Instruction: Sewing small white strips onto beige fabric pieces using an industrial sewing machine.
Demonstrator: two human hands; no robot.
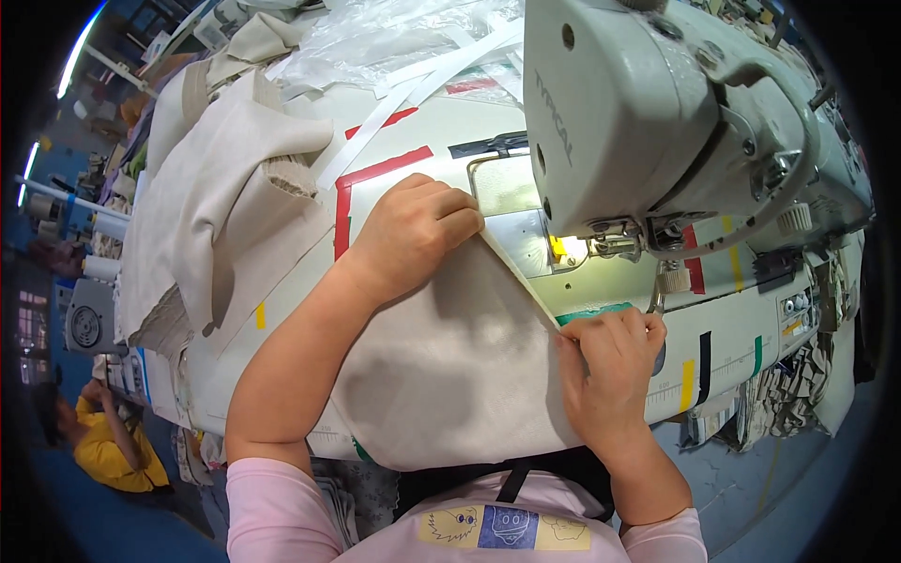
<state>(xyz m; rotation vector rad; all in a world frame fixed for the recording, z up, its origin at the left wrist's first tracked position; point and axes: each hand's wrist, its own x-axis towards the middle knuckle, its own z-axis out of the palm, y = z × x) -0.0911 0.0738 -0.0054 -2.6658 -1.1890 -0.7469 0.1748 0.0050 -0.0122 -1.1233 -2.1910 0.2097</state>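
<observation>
A pale cream fabric piece (460, 366) lies over the front of the sewing table and hangs a little past its near edge. My left hand (418, 230) is closed on the far corner of this fabric, fingers bent over its edge. Farther right and nearer to me, my right hand (612, 371) pinches the other end of the same edge. Between the hands the folded-looking edge runs straight and slanted, just left of the needle area. The sewing machine (610, 122) stands at the right, its presser foot (615, 246) apart from the fabric.
A heap of beige fabric pieces (225, 178) lies on the left of the table. White strips (460, 61) and clear plastic (375, 42) are at the back. Coloured tape (385, 167) marks the tabletop. Bunched fabric (788, 385) hangs at the right. A person in yellow (117, 450) works at far left.
</observation>
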